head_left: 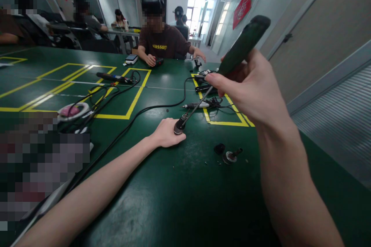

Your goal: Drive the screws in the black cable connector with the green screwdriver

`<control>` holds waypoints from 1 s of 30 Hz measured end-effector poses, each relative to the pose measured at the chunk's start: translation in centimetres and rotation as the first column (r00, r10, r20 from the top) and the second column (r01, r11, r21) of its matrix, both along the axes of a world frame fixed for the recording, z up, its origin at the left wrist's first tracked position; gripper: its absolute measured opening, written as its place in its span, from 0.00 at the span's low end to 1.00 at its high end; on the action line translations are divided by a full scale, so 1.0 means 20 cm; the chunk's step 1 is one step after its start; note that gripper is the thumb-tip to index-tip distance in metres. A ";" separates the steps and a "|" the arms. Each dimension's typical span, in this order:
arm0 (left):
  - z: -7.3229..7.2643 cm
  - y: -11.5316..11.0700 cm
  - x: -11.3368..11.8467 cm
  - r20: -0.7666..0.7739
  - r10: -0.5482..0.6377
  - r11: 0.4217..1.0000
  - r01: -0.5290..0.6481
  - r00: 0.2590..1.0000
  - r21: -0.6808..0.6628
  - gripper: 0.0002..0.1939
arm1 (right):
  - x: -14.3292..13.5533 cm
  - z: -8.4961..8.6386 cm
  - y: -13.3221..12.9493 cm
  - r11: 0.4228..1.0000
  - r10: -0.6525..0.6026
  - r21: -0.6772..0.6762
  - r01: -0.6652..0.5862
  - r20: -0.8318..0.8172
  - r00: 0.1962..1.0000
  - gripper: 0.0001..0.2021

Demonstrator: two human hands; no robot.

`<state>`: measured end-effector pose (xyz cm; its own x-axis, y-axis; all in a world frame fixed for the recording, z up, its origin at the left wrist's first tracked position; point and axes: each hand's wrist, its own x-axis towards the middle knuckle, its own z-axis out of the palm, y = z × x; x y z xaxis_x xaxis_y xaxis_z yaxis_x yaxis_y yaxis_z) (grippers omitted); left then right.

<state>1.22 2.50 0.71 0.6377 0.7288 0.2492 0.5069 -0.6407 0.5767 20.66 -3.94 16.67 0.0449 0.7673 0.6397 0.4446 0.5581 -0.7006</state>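
My right fingers clamp the screwdriver (green handle), tip at the dark fitting held in my left fingers.

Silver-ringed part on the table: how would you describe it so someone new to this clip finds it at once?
On the green table, look just left of the right forearm. Two small things lie there side by side: a black cap and the silver-ringed part. Unlike the cap, it has a pale metal ring and a dark stub sticking out.

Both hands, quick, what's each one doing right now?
Left hand: closed around a small dark part.
Right hand: closed, holding a green-handled screwdriver.
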 end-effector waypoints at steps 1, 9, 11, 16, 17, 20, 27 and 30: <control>0.00 0.00 0.00 -0.002 -0.001 1.000 0.001 1.000 0.008 0.09 | 0.01 0.01 -0.01 1.000 -0.002 0.004 0.002 0.016 1.000 0.24; 0.01 0.00 -0.03 -0.004 -0.073 0.992 0.073 0.997 0.100 0.16 | 0.08 0.03 -0.02 0.993 0.052 0.099 -0.059 0.065 0.996 0.29; 0.00 0.00 -0.04 -0.001 -0.086 0.989 0.086 0.996 0.117 0.15 | 0.07 0.03 -0.03 0.985 0.109 0.128 -0.117 0.066 0.992 0.39; -0.03 0.02 -0.04 0.012 -0.114 0.988 0.112 0.993 0.101 0.12 | 0.00 0.05 -0.09 0.976 0.152 0.145 -0.160 0.063 0.986 0.45; -0.03 0.02 -0.05 0.012 -0.113 0.989 0.111 0.994 0.102 0.12 | -0.01 0.05 -0.09 0.976 0.155 0.144 -0.164 0.067 0.986 0.45; -0.04 0.02 -0.04 0.011 -0.108 0.988 0.106 0.994 0.115 0.13 | -0.01 0.01 -0.05 0.957 0.171 0.225 -0.184 0.077 0.982 0.43; -0.05 0.03 -0.04 0.028 -0.106 0.987 0.102 0.994 0.123 0.15 | 0.01 0.01 -0.02 0.871 -0.162 0.468 0.149 -0.013 0.987 0.19; -0.05 0.03 -0.04 0.037 -0.110 0.987 0.105 0.993 0.120 0.17 | 0.01 0.02 -0.03 0.861 -0.094 0.500 0.091 -0.019 0.995 0.21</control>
<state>0.41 3.05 -0.37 0.6976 0.6205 0.3582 0.4076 -0.7548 0.5139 20.91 -4.47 16.98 0.0949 0.3370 0.9367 0.5144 0.7890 -0.3360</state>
